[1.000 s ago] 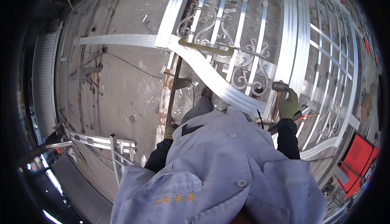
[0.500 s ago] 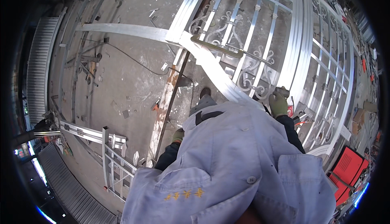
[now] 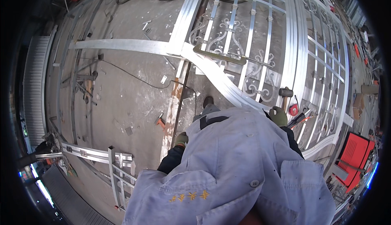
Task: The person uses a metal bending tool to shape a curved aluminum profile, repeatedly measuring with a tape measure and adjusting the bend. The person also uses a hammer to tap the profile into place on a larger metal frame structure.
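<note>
My right hand (image 3: 278,116), in a green glove, is beside the lower edge of a silver metal gate (image 3: 228,87). Its fingers are loosely bent and apart, with nothing visible in them. Just beyond lies a hammer (image 3: 286,92) with a dark head and wooden handle, apart from the glove. A red tape measure (image 3: 293,109) rests to its right. My left hand (image 3: 181,139), also gloved, hangs beside my jacket near a rusty beam (image 3: 174,98); its fingers are mostly hidden. A long olive clamp (image 3: 220,56) lies across the gate's curved rail.
A second gate panel with scrollwork (image 3: 326,56) stretches along the right. Red cases (image 3: 353,159) lie at lower right. A cable (image 3: 134,76) crosses the littered floor on the left. An orange-handled tool (image 3: 160,122) lies beside the beam, and a metal frame (image 3: 112,176) stands lower left.
My right hand has let go of the hammer and drawn back toward my body, leaving the hammer lying on the gate. The left hand has shifted slightly. The view has tilted a little.
</note>
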`<move>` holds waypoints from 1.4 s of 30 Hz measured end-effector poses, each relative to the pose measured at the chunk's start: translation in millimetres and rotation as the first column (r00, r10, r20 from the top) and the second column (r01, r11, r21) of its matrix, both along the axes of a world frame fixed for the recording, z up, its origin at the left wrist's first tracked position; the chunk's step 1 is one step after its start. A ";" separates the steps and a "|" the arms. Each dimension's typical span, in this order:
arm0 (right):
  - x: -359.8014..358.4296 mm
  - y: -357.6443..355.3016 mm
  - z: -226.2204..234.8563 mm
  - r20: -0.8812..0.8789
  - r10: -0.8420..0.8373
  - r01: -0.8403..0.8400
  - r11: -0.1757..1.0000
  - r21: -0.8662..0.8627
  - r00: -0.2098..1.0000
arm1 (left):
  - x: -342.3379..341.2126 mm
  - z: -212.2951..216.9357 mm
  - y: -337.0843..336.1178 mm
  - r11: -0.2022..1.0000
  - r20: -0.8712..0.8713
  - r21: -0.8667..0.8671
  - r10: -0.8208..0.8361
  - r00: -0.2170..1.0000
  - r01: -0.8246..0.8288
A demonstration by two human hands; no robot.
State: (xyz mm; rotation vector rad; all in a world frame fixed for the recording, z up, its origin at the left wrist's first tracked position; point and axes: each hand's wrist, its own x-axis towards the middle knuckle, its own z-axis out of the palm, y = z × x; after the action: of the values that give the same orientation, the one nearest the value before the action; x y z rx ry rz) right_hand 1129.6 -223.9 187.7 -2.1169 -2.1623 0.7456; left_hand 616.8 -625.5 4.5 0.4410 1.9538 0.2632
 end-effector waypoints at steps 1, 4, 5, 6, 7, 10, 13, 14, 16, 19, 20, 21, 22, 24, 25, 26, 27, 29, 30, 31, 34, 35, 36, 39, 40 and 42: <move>-1.8 -5.0 -2.5 0.008 -0.017 0.017 0.999 -0.031 1.000 | -8.1 -0.5 3.1 1.000 0.003 0.001 -0.016 1.000 0.016; -2.9 -20.4 -13.7 -0.048 -0.050 0.044 0.992 -0.114 0.998 | -31.3 -6.8 15.5 0.997 0.015 0.006 -0.077 0.997 0.077; -0.8 -24.9 -16.9 -0.022 -0.061 0.057 0.985 -0.161 0.998 | -38.5 -10.8 21.4 0.995 0.023 0.012 -0.103 0.994 0.102; -10.7 -30.1 -20.3 -0.039 -0.073 0.064 0.980 -0.188 0.997 | -52.0 -10.2 20.2 0.992 0.012 0.006 -0.123 0.992 0.123; -21.5 -35.5 -24.6 -0.057 -0.085 0.071 0.974 -0.215 0.995 | -66.2 -9.5 19.0 0.989 0.002 0.000 -0.146 0.989 0.146; -52.6 -44.9 -33.0 -0.080 -0.104 0.080 0.963 -0.258 0.991 | -105.5 -4.0 20.3 0.979 -0.030 -0.007 -0.205 0.978 0.205; -39.1 -56.8 -21.8 -0.035 -0.165 0.149 0.950 -0.274 0.986 | -96.4 2.5 45.8 0.976 -0.083 0.058 -0.205 0.975 0.210; -42.8 -59.3 -25.1 -0.051 -0.180 0.159 0.947 -0.281 0.982 | -103.4 3.3 48.6 0.962 -0.111 0.093 -0.247 0.963 0.258; -53.4 -66.2 -37.3 -0.093 -0.203 0.166 0.938 -0.305 0.975 | -119.2 6.7 39.5 0.907 -0.207 0.168 -0.351 0.913 0.386; -57.1 -74.3 -34.1 -0.093 -0.218 0.180 0.934 -0.310 0.972 | -116.6 14.3 32.9 0.947 -0.109 0.238 -0.193 0.975 0.214; -56.6 -74.1 -31.8 -0.097 -0.207 0.168 0.936 -0.309 0.974 | -109.1 14.7 34.1 0.964 -0.019 0.245 -0.104 0.994 0.105; -46.8 -75.8 -26.8 -0.081 -0.198 0.165 0.937 -0.308 0.977 | -91.2 16.2 35.1 0.971 0.089 0.239 -0.013 0.996 -0.009; -38.4 -79.5 -24.8 -0.066 -0.187 0.157 0.936 -0.316 0.980 | -74.5 22.2 30.3 0.969 0.192 0.211 0.084 0.978 -0.125; -33.3 -82.3 -24.1 -0.063 -0.140 0.111 0.935 -0.337 0.988 | -54.4 33.6 8.9 0.952 0.271 0.163 0.207 0.940 -0.257; -42.2 -82.2 -30.6 -0.094 -0.122 0.082 0.932 -0.352 0.988 | -59.7 33.5 -15.7 0.958 0.194 0.180 0.188 0.963 -0.224; -50.8 -75.5 -36.6 -0.137 -0.109 0.062 0.949 -0.310 0.985 | -62.8 37.3 -38.4 0.954 0.157 0.216 0.178 0.971 -0.209; -56.2 -65.8 -38.9 -0.170 -0.103 0.055 0.963 -0.265 0.980 | -64.5 41.3 -57.4 0.949 0.125 0.250 0.163 0.979 -0.190; -49.6 -18.8 -17.1 -0.199 -0.147 0.106 0.973 -0.206 0.969 | -25.8 69.6 -44.7 0.957 0.100 0.149 0.238 0.966 -0.251; -51.2 8.9 -12.6 -0.226 -0.228 0.182 0.962 -0.204 0.947 | -11.7 86.8 -34.5 0.941 0.067 0.093 0.320 0.945 -0.325; -63.9 40.7 -3.7 -0.228 -0.212 0.170 0.967 -0.192 0.950 | -9.7 104.4 -29.6 0.949 -0.031 -0.011 0.316 0.948 -0.316; -40.4 131.6 -42.0 -0.255 -0.139 0.116 0.988 -0.106 0.957 | -7.9 136.8 10.8 0.856 -0.054 0.050 0.517 0.854 -0.515; -33.2 161.7 -55.6 -0.270 -0.278 0.236 0.955 -0.178 0.922 | -11.7 141.3 31.5 0.890 -0.084 0.084 0.455 0.886 -0.449; -14.6 190.0 -67.8 -0.315 -0.277 0.240 0.959 -0.152 0.908 | -12.0 148.2 62.1 0.920 -0.098 0.113 0.387 0.917 -0.376; -49.1 235.5 -81.6 -0.328 -0.481 0.347 0.853 -0.391 0.813 | -29.4 171.0 115.1 0.914 -0.091 0.234 0.361 0.928 -0.332; -82.9 238.9 -73.5 -0.314 -0.587 0.386 0.766 -0.513 0.747 | -36.6 180.1 128.5 0.910 -0.095 0.235 0.370 0.924 -0.341; -73.0 270.2 -81.7 -0.200 -0.576 0.414 0.749 -0.517 0.793 | -41.4 167.6 190.4 0.907 -0.014 0.265 0.342 0.939 -0.326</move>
State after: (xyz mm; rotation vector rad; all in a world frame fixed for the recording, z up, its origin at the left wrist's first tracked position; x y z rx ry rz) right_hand 1056.5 46.3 106.0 -2.3603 -1.2152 1.5161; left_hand 575.4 -435.1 172.1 0.2791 2.0580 0.7418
